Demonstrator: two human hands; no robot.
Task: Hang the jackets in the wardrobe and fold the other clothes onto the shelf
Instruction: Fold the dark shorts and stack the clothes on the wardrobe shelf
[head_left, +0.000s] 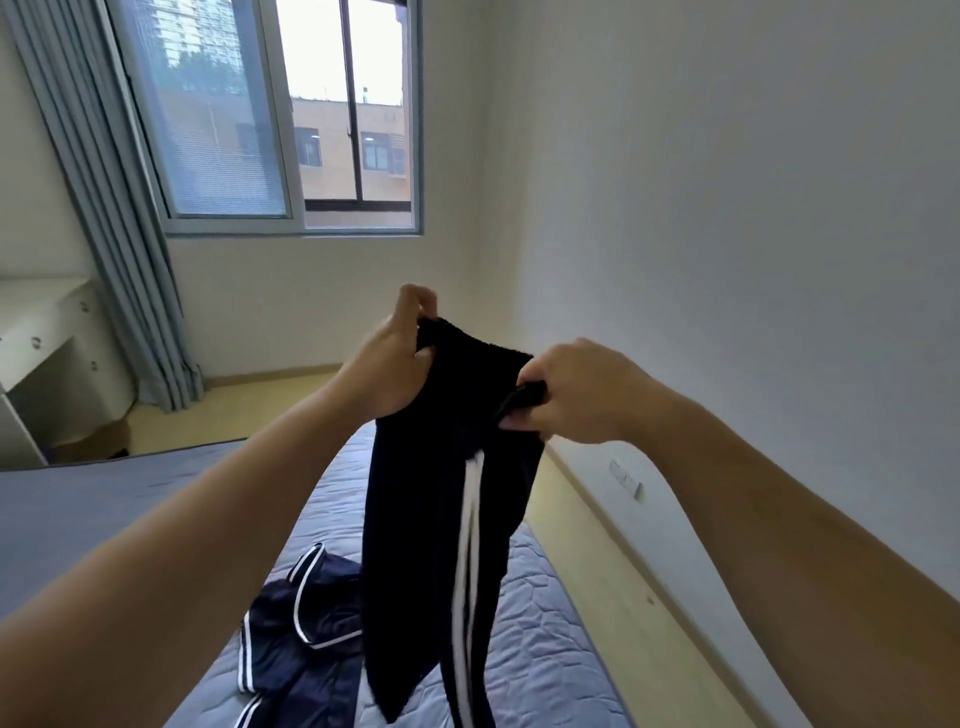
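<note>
two hands are holding up black trousers (447, 499) by the waistband above the bed (545, 649): the left hand (395, 358) is pinching one end, the right hand (576, 395) is gripping the other. the legs are hanging down, and a navy jacket (301, 623) is lying crumpled on the bed beside them.

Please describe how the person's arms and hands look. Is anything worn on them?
Both arms are bare as far as the frame edge: no sleeve shows on the left forearm or the right forearm. The left hand and the right hand wear no glove, and no watch, bracelet or ring is visible.
</note>
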